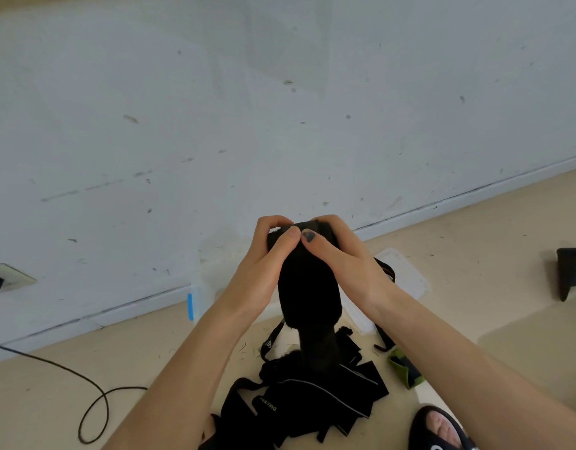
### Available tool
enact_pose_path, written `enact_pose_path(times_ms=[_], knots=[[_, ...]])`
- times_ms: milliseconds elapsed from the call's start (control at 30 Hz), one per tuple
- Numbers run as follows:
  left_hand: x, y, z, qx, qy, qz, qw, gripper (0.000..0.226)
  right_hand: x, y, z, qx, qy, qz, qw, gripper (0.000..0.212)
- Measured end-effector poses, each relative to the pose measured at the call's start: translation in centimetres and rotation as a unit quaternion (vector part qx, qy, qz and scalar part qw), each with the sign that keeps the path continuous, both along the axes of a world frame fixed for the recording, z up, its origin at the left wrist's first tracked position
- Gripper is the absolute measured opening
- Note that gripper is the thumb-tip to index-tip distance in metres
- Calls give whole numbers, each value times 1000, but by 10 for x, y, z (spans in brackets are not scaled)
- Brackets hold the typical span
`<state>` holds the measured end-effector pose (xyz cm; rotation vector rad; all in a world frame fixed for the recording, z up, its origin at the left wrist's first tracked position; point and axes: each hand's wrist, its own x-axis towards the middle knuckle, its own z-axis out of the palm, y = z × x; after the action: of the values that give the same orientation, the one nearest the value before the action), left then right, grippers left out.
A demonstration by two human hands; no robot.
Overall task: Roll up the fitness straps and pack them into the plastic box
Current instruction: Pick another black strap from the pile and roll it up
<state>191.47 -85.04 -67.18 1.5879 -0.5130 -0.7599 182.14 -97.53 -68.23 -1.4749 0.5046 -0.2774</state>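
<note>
While we've got both hands up over the floor, our left hand (264, 254) and right hand (338, 251) grip a black strap (307, 287), above the strap pile (312, 394), with the clear plastic box (204, 287) just behind.

Scuffed wall above a pale floor

A light grey-blue wall (280, 108), marked with small dark scuffs, is met by a white skirting board (475, 193) above a beige floor (475, 254). A wall socket (12, 276) is seen low at the left, and a black cable (85, 394) is looped across the floor.
</note>
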Motion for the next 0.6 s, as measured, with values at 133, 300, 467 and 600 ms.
enact_pose_path(times_ms=[133,300,467,600], knots=[[0,-2,0,-26,2,9,1000,15,4,1,1,64,23,-2,998,38],[0,-2,0,-56,35,29,997,20,4,1,0,104,6,-15,994,31],[11,2,3,-81,19,70,994,25,-4,2,-3,153,96,56,982,52],[22,8,0,-72,-36,104,991,32,-16,10,-8,132,125,88,979,47]])
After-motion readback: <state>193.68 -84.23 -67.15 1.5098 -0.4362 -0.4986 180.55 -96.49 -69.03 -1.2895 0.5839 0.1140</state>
